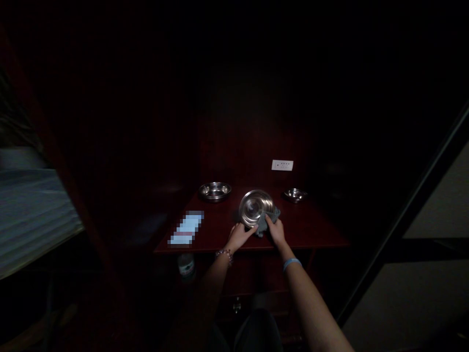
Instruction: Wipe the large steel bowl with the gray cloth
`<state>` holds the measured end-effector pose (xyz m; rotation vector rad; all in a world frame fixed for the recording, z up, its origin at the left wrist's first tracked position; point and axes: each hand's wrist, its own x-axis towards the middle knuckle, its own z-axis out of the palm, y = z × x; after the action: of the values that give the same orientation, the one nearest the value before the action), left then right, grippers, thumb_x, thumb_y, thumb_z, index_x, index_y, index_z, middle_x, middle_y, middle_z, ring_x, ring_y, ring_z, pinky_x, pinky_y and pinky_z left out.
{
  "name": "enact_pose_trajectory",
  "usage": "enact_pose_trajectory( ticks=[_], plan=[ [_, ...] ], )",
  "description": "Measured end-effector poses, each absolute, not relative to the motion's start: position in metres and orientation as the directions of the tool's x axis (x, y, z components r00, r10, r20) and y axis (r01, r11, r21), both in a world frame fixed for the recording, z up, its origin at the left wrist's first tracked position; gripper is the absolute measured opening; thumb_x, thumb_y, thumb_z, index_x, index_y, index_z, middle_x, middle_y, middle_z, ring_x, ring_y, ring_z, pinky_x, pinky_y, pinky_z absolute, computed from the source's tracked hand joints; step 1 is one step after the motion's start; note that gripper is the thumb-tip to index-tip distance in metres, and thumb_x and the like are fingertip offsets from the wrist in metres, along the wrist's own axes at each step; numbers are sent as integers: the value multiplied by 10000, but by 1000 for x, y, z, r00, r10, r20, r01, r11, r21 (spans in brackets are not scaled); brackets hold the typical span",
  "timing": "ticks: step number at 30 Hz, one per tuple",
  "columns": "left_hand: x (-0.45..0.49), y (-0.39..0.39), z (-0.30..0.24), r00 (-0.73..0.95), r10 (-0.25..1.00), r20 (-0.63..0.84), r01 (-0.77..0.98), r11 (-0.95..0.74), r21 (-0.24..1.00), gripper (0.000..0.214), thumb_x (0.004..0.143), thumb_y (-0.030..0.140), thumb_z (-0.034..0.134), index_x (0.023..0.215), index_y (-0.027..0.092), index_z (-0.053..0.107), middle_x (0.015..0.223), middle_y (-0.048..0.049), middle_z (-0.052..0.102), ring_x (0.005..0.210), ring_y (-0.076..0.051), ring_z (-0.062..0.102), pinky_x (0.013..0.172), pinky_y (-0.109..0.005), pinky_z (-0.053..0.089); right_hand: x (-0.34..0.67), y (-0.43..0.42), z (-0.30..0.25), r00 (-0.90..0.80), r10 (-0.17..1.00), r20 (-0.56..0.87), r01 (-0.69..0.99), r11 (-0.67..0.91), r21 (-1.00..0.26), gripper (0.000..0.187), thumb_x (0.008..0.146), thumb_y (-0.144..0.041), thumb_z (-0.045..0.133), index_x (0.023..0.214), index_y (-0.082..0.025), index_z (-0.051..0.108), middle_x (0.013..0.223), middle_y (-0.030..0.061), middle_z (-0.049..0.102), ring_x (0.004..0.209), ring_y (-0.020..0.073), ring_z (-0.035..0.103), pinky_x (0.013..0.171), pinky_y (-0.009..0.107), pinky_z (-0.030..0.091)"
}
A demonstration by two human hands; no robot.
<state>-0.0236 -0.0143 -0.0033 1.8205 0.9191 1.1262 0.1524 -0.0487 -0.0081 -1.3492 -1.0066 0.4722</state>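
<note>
The left hand [240, 236] steadied a tilted steel bowl [255, 207]; the right hand [275, 230] clenched a grey cloth [264, 222] against it, fingertips lost in gloom.

Very dim, heavy surrounding darkness

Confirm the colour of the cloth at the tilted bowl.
The cloth is grey; head view.

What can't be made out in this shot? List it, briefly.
Flat item on the table, head view: pixelated, unreadable.
Bottle below the table edge: dim, label too small.
Wall plate: markings too small.
Grey cloth: partly hidden under the right hand.
Left hand at the tilted bowl: grip too dim to tell.
Surroundings: lost in darkness.
</note>
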Motion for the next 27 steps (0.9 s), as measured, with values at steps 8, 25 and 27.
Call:
enact_pose_trajectory(
  ticks=[8,25,27],
  plan=[
    [-22,-7,-7,368,872,324,177,-408,896,379,803,428,637,1074,173,710,1161,-101,717,1208,-287,587,1080,-403,386,152,-44,-13,478,824,304,259,199,-945,492,758,-560,634,969,-127,733,1002,121,753,960,265,705,855,339,539],
    [-25,-3,-4,199,895,399,-100,-386,917,542,859,515,562,1266,157,557,1321,-124,620,1230,-236,575,1089,-374,397,152,-45,-15,499,799,336,314,195,-929,464,796,-547,578,952,-137,731,991,111,755,938,265,705,844,341,538],
    [-23,-2,-6,226,890,395,-62,-391,918,567,803,478,646,1253,141,574,1301,-137,634,1212,-248,588,1087,-390,404,153,-44,-15,507,788,349,306,213,-928,476,803,-543,561,970,-129,725,1011,119,751,945,261,704,847,333,536]
  ],
)
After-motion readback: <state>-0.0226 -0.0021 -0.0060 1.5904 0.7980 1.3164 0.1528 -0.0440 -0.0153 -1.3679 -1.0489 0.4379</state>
